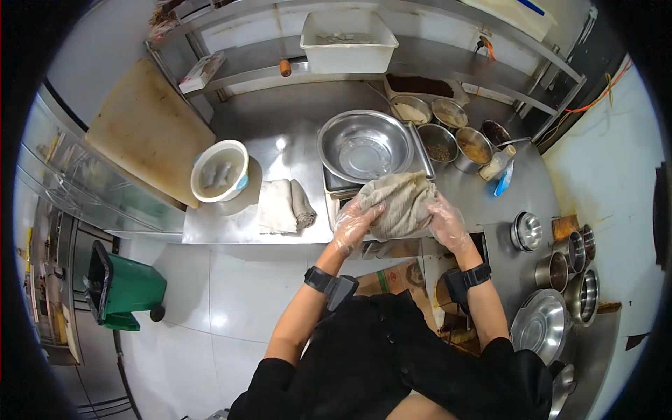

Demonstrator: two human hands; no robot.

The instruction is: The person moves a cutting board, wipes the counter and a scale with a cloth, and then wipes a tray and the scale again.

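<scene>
head view: a bunched cloth (399, 204), pale grey-beige, is gripped at its left side by the left hand (355, 225) and at its right side by the right hand (448, 220). both hands are covered by clear plastic gloves, and a black band (319, 279) is worn on each wrist. the cloth is held above the near edge of the steel counter (273, 112), just nearer than a wide steel basin (333, 148); whether the basin's rim is touched by it cannot be told. to the left, a white folded cloth (275, 208) is laid against a grey rolled cloth (303, 205), and farther left a white bucket (235, 190) is set near a leaning cutting board (143, 126). to the right of the basin, steel pots (472, 162) are grouped. at the near right, steel bowls (530, 232) are kept. a white bin (350, 60) is carried by the far shelf (437, 61). on the floor at the left, a green trash bin (140, 283) is seen.
</scene>
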